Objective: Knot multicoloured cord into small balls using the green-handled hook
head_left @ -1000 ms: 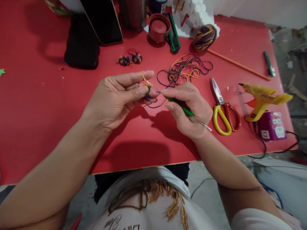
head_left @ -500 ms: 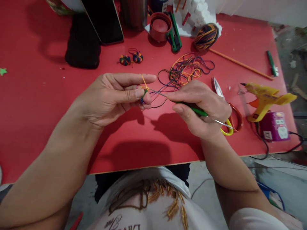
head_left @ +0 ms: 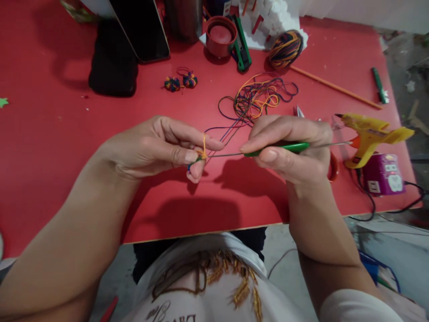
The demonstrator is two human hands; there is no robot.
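Between thumb and fingers, my left hand (head_left: 157, 147) pinches a small multicoloured crochet piece (head_left: 200, 157), partly hidden by the fingertips. A yellow stretch of yarn runs from it up over my left index finger. My right hand (head_left: 295, 147) is closed on the green grip of a crochet hook (head_left: 278, 149). The hook's thin metal tip reaches the yellow loop at the piece. Loose multicoloured yarn (head_left: 258, 98) lies tangled behind the hands, with strands leading to my left hand. Beyond it rests the yarn ball (head_left: 286, 49).
Two small crocheted pieces (head_left: 181, 81) lie behind my left hand. A phone (head_left: 140, 29), a red round container (head_left: 220, 36) and a green cutter (head_left: 241, 44) stand or lie farther back. To the right are a yellow glue gun (head_left: 367, 136), a purple box (head_left: 384, 174) and partly covered scissors (head_left: 333, 167).
Both hands have come lower, nearer the table's front edge. The crochet hook has swung from slanting to nearly level, and my right hand has turned, covering more of the scissors.
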